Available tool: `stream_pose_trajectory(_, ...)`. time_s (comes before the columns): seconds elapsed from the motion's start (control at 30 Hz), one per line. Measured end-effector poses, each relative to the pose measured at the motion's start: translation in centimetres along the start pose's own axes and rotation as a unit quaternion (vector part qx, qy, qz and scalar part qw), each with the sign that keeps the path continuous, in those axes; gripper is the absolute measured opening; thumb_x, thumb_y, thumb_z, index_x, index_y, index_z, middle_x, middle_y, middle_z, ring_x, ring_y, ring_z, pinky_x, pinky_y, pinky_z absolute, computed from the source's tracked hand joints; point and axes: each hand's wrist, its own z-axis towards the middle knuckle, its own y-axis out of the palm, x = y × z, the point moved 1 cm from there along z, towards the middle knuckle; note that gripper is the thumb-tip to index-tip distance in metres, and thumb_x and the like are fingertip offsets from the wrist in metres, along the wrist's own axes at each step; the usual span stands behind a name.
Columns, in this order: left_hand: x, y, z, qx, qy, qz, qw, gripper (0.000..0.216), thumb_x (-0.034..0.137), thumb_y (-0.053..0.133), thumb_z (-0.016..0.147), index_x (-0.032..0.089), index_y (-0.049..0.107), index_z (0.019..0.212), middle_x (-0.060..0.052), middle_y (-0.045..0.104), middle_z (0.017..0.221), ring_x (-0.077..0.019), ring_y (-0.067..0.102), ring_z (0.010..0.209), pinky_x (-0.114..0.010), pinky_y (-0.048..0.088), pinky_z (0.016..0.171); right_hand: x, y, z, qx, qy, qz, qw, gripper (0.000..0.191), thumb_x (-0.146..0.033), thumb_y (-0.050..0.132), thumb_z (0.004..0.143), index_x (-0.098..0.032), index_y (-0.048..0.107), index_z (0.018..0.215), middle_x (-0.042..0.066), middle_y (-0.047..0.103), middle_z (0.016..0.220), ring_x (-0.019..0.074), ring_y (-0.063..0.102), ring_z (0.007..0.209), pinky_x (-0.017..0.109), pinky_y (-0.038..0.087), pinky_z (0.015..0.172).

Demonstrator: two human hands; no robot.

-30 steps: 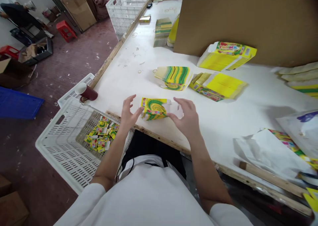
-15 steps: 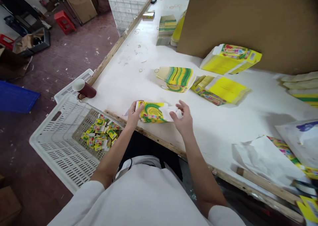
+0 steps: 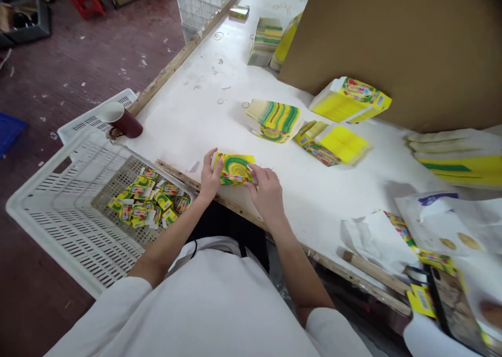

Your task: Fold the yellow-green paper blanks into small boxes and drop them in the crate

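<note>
A yellow and green printed carton (image 3: 237, 168) with a swirl pattern is between my hands, just over the table's near edge. My left hand (image 3: 210, 178) grips its left end, thumb on the printed face and fingers behind. At the other end, my right hand (image 3: 267, 191) pinches the carton with thumb and fingers, hiding that end's flaps. Farther in on the white table (image 3: 188, 122) lie stacks of flattened cartons, among them a striped stack (image 3: 276, 117) and a yellow stack (image 3: 335, 144).
To my left, a white plastic crate (image 3: 90, 247) holds several small cartons (image 3: 151, 197). A maroon mug (image 3: 127, 126) stands at the table's left corner. A large cardboard sheet (image 3: 384, 48) rises at the back. Plastic bags (image 3: 435, 221) and a phone (image 3: 455, 304) lie at right.
The white flap at the carton's right end no longer shows. My right hand has moved left against that end and its fingers have closed. The camera view has shifted too.
</note>
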Motion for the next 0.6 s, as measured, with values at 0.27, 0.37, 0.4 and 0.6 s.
stream_pose_trajectory(0.27, -0.4, 0.2, -0.7, 0.022, 0.058, 0.006, 0.998, 0.047, 0.055, 0.048, 0.095, 0.024, 0.054, 0.131, -0.009, 0.060, 0.130, -0.0197, 0.057, 0.120, -0.032, 0.041, 0.105, -0.6, 0.1, 0.5, 0.007, 0.037, 0.092, 0.995, 0.054, -0.012, 0.061, 0.075, -0.021, 0.050, 0.127, 0.008, 0.059, 0.102, 0.0237, 0.058, 0.087, 0.047, 0.056, 0.086)
stream_pose_trajectory(0.37, -0.2, 0.2, -0.7, 0.021, 0.062, 0.008, 0.998, 0.049, 0.055, 0.049, 0.095, 0.023, 0.053, 0.132, -0.010, 0.058, 0.132, -0.0205, 0.054, 0.124, -0.034, 0.039, 0.108, -0.4, 0.5, 0.4, -0.004, 0.062, 0.138, 0.988, 0.057, -0.012, 0.064, 0.072, -0.019, 0.050, 0.127, 0.008, 0.060, 0.102, 0.0214, 0.058, 0.083, 0.044, 0.057, 0.081)
stream_pose_trajectory(0.4, -0.2, 0.3, -0.7, 0.021, 0.061, 0.004, 0.998, 0.049, 0.055, 0.050, 0.095, 0.023, 0.053, 0.132, -0.010, 0.058, 0.131, -0.0208, 0.054, 0.125, -0.035, 0.039, 0.108, -0.3, 0.6, 0.3, -0.011, 0.072, 0.153, 0.985, 0.058, -0.012, 0.065, 0.071, -0.019, 0.051, 0.126, 0.008, 0.060, 0.102, 0.0208, 0.058, 0.082, 0.043, 0.057, 0.079)
stream_pose_trajectory(0.6, -0.3, -0.1, -0.9, 0.034, 0.071, -0.001, 0.997, 0.059, 0.059, 0.050, 0.093, 0.020, 0.046, 0.136, -0.014, 0.055, 0.133, -0.0239, 0.052, 0.127, -0.040, 0.039, 0.110, -0.3, 0.5, -0.2, -0.014, 0.099, 0.195, 0.976, 0.059, -0.014, 0.068, 0.071, -0.018, 0.051, 0.127, 0.005, 0.061, 0.095, 0.0191, 0.058, 0.079, 0.038, 0.056, 0.074)
